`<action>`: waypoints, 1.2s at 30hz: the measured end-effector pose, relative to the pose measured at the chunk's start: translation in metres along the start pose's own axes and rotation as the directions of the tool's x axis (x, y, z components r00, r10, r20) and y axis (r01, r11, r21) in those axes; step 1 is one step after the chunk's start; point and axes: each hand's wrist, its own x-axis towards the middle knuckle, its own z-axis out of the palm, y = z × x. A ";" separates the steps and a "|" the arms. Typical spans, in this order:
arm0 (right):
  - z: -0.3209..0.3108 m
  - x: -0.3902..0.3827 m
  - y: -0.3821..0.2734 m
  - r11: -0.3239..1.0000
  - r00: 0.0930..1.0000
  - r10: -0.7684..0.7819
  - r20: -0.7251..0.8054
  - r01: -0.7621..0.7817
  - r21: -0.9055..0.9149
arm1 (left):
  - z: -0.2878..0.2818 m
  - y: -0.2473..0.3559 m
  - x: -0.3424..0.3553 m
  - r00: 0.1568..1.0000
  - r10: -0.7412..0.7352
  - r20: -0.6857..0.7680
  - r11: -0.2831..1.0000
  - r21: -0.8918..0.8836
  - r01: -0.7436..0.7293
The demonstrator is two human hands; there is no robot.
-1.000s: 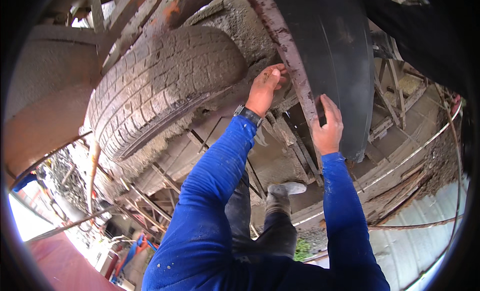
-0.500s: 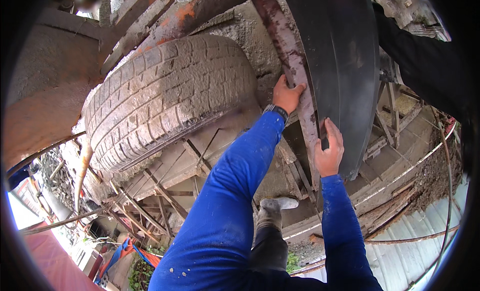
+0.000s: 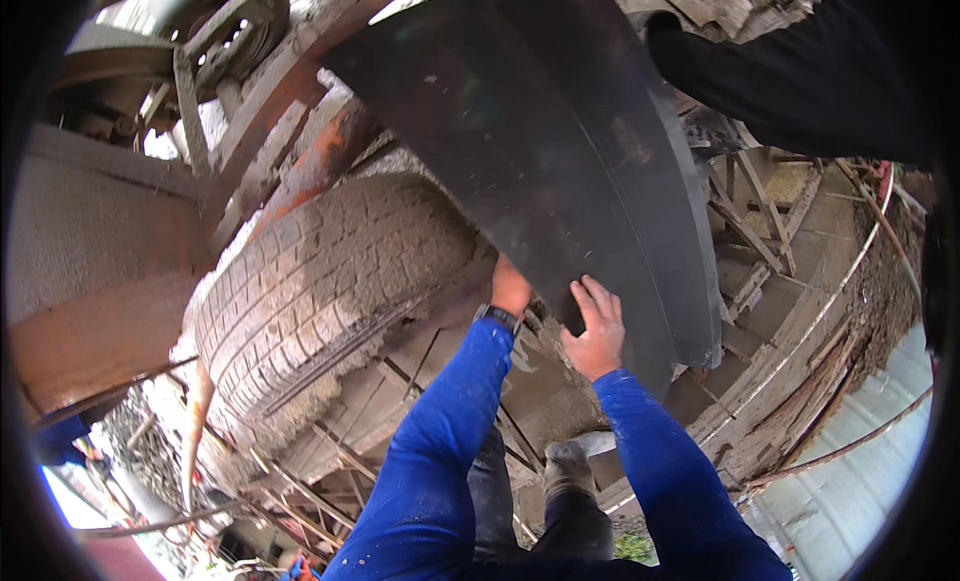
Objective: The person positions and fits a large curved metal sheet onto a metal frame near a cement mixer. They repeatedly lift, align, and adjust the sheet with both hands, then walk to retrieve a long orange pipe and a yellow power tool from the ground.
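A large dark sheet [image 3: 560,171], smooth and slightly bent, stands before me. Its near left edge partly covers my left hand [image 3: 510,287], whose fingers are hidden behind it; what they grip cannot be made out. Lower on the sheet, my right hand [image 3: 596,329] lies against the surface with its fingers stretched out. Left of the sheet is a muddy tyre [image 3: 330,271], its tread caked with dirt and its upper right part behind the sheet.
Another person's black sleeve [image 3: 800,81] reaches in at the right, beside the sheet. Rusty beams [image 3: 300,171] stand above the tyre. Below are metal frame bars [image 3: 765,216], a hanging cable [image 3: 840,441] and pale corrugated sheeting [image 3: 850,491]. My boot [image 3: 568,466] stands among them.
The dark sheet has swung left and now covers the rusty flat bar that my left hand held. Both hands have moved left, and the right hand has come onto the sheet's face.
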 end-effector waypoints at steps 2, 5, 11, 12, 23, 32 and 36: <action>0.009 -0.003 0.003 0.998 0.998 0.055 0.009 -0.055 -0.004 | 0.008 0.021 -0.029 0.991 -0.123 -0.057 0.992 -0.042 0.121; 0.022 -0.004 0.002 0.991 0.991 0.130 0.028 -0.128 -0.044 | 0.010 0.058 -0.058 0.965 -0.262 0.001 0.902 -0.355 0.245; 0.033 -0.004 0.000 0.989 0.988 0.141 0.060 -0.137 -0.063 | -0.013 0.055 -0.080 0.948 -0.262 0.180 0.883 -0.353 0.311; 0.032 -0.005 0.002 0.988 0.988 0.141 0.063 -0.136 -0.077 | -0.005 0.066 -0.071 0.947 -0.295 0.127 0.914 -0.253 0.319; 0.032 0.035 0.003 0.993 0.994 0.103 0.047 -0.099 -0.071 | 0.006 0.074 -0.019 0.971 -0.198 -0.135 0.980 -0.056 0.192; 0.034 0.035 0.013 0.985 0.986 0.169 -0.003 -0.169 -0.042 | 0.013 0.090 -0.008 0.953 -0.280 -0.115 0.960 -0.040 0.278; 0.035 0.025 0.034 0.979 0.979 0.201 -0.036 -0.202 -0.025 | 0.033 0.092 -0.004 0.958 -0.275 -0.087 0.961 -0.026 0.274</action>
